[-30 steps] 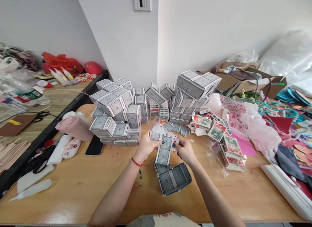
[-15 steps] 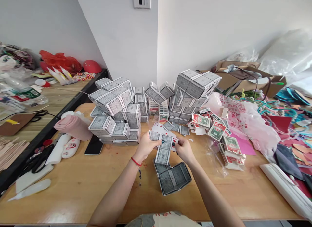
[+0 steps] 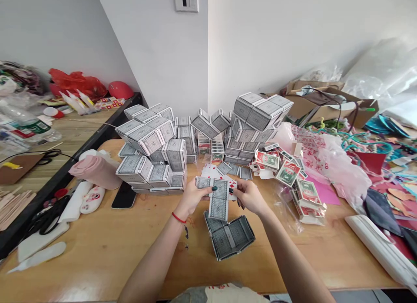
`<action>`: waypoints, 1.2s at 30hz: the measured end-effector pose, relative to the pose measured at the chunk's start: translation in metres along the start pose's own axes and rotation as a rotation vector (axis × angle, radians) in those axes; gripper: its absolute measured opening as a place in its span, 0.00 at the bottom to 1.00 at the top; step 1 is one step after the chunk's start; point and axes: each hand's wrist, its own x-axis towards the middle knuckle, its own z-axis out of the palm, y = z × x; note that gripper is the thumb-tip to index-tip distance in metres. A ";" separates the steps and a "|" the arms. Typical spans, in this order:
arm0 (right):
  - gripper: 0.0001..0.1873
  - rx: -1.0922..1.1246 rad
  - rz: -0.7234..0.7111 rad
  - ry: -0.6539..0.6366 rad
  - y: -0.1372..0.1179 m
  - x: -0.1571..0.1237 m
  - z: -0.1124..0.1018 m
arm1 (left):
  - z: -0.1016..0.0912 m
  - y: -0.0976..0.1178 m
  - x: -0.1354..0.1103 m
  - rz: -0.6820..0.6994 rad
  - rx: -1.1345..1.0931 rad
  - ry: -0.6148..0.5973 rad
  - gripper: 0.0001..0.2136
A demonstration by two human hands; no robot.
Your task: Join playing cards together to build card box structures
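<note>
My left hand (image 3: 193,195) is closed on grey-backed playing cards (image 3: 219,206), laid crosswise, its thumb pressing on top. From the other side my right hand (image 3: 250,197) pinches the end of a card (image 3: 232,192) whose face shows a red 4 of diamonds. Just below the held cards, on the wooden table, lies an open, part-folded piece made of grey-backed cards (image 3: 234,241). Beyond my hands are loose cards, some face up (image 3: 210,169) and some face down (image 3: 239,170). The fingers under the cards are partly hidden.
Blocks made of cards are stacked at left (image 3: 159,172) and right (image 3: 257,116). Card boxes (image 3: 288,172) lie beside a printed plastic bag (image 3: 339,164). At left are a phone (image 3: 124,195), a pink cloth roll (image 3: 94,170), scissors (image 3: 48,220) and a glue bottle (image 3: 42,256).
My right hand has moved slightly outward, and more of the 4 of diamonds shows between my hands. The camera view has shifted a little. My left hand keeps its hold on the cards.
</note>
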 end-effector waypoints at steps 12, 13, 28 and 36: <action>0.16 0.532 0.142 -0.295 0.003 -0.006 0.006 | 0.001 0.030 -0.012 0.215 -0.437 -0.227 0.21; 0.16 0.573 0.157 -0.306 0.002 -0.008 0.008 | 0.003 0.029 -0.011 0.235 -0.486 -0.211 0.20; 0.17 0.724 0.284 -0.429 0.015 -0.024 0.048 | 0.013 0.029 0.004 -0.026 -0.848 -0.246 0.16; 0.17 0.775 0.271 -0.169 0.018 -0.034 0.070 | 0.016 0.024 0.006 0.081 -0.919 -0.237 0.05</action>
